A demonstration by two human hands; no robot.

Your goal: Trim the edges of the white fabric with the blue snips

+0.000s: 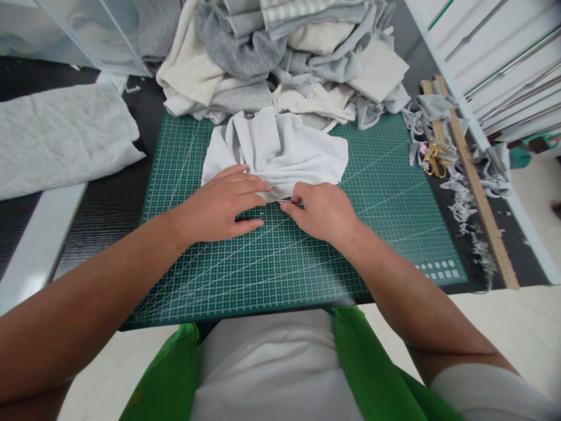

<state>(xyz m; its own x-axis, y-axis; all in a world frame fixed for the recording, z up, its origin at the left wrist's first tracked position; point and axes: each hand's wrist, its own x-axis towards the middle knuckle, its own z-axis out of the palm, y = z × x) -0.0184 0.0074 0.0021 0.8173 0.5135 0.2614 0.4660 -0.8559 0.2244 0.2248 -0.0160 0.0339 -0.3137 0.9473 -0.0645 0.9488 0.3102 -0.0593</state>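
A crumpled piece of light grey cloth (pixel 280 149) lies on the green cutting mat (pixel 377 193). My left hand (pixel 219 204) lies flat with its fingers pressing the cloth's near edge. My right hand (pixel 322 210) pinches that same edge between thumb and fingers, close beside the left fingertips. A thin pale object shows at the right fingertips; I cannot tell what it is.
A heap of grey and cream fabric pieces (pixel 284 52) sits behind the mat. A folded white cloth (pixel 61 134) lies at the left. Gold scissors (pixel 433 161), a wooden ruler (pixel 477 193) and fabric scraps (pixel 464 199) lie to the right, beside a white rack.
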